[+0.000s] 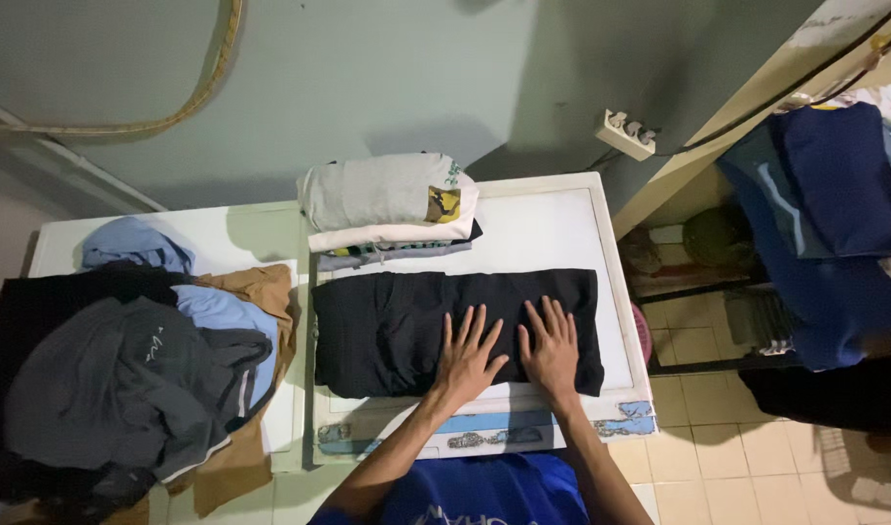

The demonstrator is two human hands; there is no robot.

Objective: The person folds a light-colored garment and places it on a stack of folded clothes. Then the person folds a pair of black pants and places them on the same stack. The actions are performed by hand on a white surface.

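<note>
Currently I read 2 hands lying flat on a black garment [407, 326], which sits folded into a wide rectangle on the white table top [562, 228]. The left hand [468, 358] and the right hand [551, 348] rest side by side on the garment's right half, near its front edge, palms down. All fingers are extended and spread; neither hand grips or pinches any cloth.

Step in hand, by my judgement: smoothing or pressing the fold flat. A next move, as I see it, calls for a hold on one short edge, carried evenly over the other so the corners stay aligned.

Garment condition: dark, matte, soft. Its long edges run roughly parallel to the table's front edge. Faint creases show across the left half. The right end looks slightly thicker, though I cannot count the layers.

Just behind it stands a stack of folded clothes [392, 209], cream on top, grey and dark beneath, nearly touching the garment's rear edge. To the left, a loose heap of unfolded clothes [134, 374] in grey, blue, tan and black lies beside it, apart.
</note>
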